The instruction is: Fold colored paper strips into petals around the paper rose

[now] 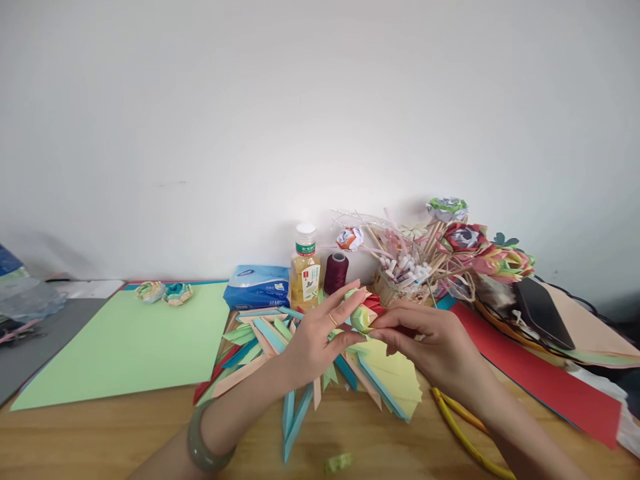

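Between both hands is a folded paper flower (pixel 361 319) in light green, with red and peach parts behind it. My left hand (pixel 320 337), with a ring on one finger, has its fingers closed around the flower's left side. The thumb and fingers of my right hand (pixel 425 333) pinch its right edge. Under the hands lies a pile of folded paper strips (pixel 270 337) in blue, green, peach and red. A pale yellow paper sheet (pixel 395 373) rests beneath some strips. Nearer to me is a small folded green paper piece (pixel 339 462) on the wooden table.
At the left, a green paper sheet (pixel 150 347) carries two small paper flowers (pixel 178 293). Behind the strips stand a tissue pack (pixel 257 287), a bottle (pixel 306 267) and a thread spool (pixel 336 272). Finished paper flowers (pixel 465 237), red paper (pixel 540 373) and a yellow cord (pixel 460 433) lie right.
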`<state>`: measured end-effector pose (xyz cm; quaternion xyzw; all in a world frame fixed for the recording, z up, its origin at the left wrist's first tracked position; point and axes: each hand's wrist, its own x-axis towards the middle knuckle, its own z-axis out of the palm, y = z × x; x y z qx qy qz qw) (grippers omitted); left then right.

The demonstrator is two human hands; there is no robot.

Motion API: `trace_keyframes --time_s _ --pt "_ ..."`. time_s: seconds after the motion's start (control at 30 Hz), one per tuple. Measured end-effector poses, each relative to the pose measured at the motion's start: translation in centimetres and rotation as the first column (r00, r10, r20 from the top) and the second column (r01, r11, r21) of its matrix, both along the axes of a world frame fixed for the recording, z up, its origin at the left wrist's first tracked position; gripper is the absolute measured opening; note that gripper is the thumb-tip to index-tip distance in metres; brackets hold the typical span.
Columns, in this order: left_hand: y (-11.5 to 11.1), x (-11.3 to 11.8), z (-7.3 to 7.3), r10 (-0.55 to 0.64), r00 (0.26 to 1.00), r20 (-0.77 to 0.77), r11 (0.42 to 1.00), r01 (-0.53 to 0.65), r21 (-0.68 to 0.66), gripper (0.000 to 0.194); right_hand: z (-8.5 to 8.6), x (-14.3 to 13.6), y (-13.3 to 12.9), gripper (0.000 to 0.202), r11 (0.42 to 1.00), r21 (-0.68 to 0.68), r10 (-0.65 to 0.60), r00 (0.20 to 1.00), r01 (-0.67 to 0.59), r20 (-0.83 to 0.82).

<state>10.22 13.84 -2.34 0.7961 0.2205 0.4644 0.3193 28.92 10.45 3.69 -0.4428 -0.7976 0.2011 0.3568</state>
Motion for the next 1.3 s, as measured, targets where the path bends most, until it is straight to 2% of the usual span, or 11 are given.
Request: trace_keyframes --time_s 0.2,0.53,0.7,0.8,0.9,1.0,1.07,1.13,1.23,1.3 --pt "0.1 0.0 0.1 -0.003 1.0 -0.018 1.0 0.004 0.026 0.06 0.8 0.3 -0.4 0.026 0.998 -0.033 0.06 0.998 -0.059 0.035" --pt "0.0 0.1 0.1 -0.009 1.0 -0.001 1.0 0.009 0.028 0.06 0.3 0.2 -0.5 0.022 0.999 0.046 -0.006 0.998 0.003 0.069" --pt "-0.1 0.1 0.3 -0.028 1.0 0.011 0.999 0.028 -0.039 0.057 0.4 0.2 -0.5 0.025 0.999 0.036 -0.021 0.999 0.019 0.047" --pt "-0.3 0.1 0.5 -0.087 0.996 0.031 0.991 0.089 -0.096 0.056 0.5 0.1 -0.5 0.026 1.0 0.016 -0.027 0.999 0.026 0.043" --pt "-0.5 -0.1 0.7 -0.172 0.979 0.114 0.939 0.198 -0.282 0.065 0.4 0.3 -0.3 0.024 1.0 0.024 -0.016 0.998 0.014 0.061" --pt "-0.4 -0.3 1.1 -0.168 0.952 0.257 0.816 0.28 -0.505 0.074 0.3 0.5 -0.3 0.021 0.995 0.096 0.003 0.994 -0.013 0.108" --pt "-0.4 -0.5 1.6 -0.077 0.961 0.265 0.751 0.231 -0.619 0.06 0.2 0.6 -0.3 0.02 0.986 0.161 0.011 0.987 -0.037 0.161" --pt "-0.3 -0.5 2.2 0.003 0.984 0.18 0.711 0.125 -0.692 0.046 0.1 0.5 -0.4 0.02 0.975 0.214 0.007 0.97 -0.061 0.244" --pt "-0.4 -0.2 3.0 -0.044 0.993 0.106 0.693 0.107 -0.713 0.05 -0.1 0.2 -0.5 0.023 0.966 0.228 0.024 0.921 -0.122 0.39" --pt "-0.3 -0.1 3.2 -0.046 0.994 0.1 0.658 0.106 -0.745 0.047 -0.2 0.0 -0.4 0.021 0.963 0.217 0.055 0.907 -0.159 0.418"
